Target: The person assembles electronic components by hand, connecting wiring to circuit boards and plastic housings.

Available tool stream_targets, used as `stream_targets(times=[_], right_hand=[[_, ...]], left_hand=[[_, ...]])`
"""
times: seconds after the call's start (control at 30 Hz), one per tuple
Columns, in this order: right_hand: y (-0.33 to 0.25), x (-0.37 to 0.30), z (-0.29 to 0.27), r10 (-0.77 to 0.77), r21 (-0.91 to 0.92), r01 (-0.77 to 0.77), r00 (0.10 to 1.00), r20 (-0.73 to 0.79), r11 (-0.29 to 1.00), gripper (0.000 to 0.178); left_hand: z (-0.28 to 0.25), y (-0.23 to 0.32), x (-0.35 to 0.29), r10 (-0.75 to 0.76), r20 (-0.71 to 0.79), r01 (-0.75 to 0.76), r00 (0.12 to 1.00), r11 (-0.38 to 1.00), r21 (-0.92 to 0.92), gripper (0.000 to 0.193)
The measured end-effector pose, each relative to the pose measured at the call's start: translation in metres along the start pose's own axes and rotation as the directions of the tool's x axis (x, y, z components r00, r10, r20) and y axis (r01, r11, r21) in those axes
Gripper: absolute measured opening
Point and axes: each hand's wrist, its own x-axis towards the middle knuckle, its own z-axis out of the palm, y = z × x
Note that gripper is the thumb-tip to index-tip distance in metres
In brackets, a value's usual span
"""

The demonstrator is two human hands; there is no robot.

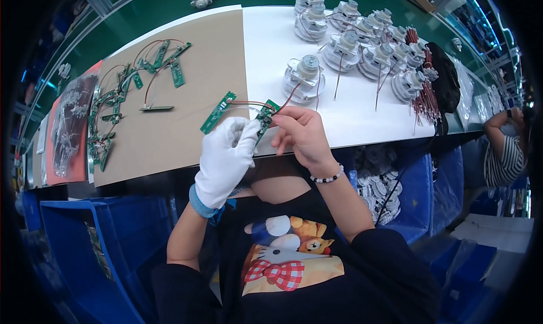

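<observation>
Left hand point(226, 151): gloved, fingers clamped on circuit board point(263, 122).
Right hand point(302, 134): thumb and forefinger pinching red wire point(291, 95).
Motors point(341, 48): right, far side.

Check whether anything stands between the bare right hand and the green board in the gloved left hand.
Nothing visible does: the right hand is at the upper part of the green board, by a thin red wire.

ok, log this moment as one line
left hand: gloved, holding green circuit board | right hand: bare, at red wire by board | nearby: white round units on white sheet
</observation>
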Motion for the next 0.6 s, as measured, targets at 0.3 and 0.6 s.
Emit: stream_targets(times=[0.3, 0.6], right_hand=[[-0.008, -0.006, -0.004, 0.003, 0.018, -0.004, 0.999, 0.039, 1.0, 0.021], [-0.052, -0.029, -0.065, -0.326, -0.97, 0.217, 0.93, 0.17, 0.113, 0.009]], left_hand=[[0.003, 0.006, 0.0, 0.023, -0.003, -0.023, 1.0, 1.0, 0.02, 0.014], [0.001, 0.005, 0.008, -0.075, 0.037, 0.073, 0.997, 0.997, 0.037, 0.015]])
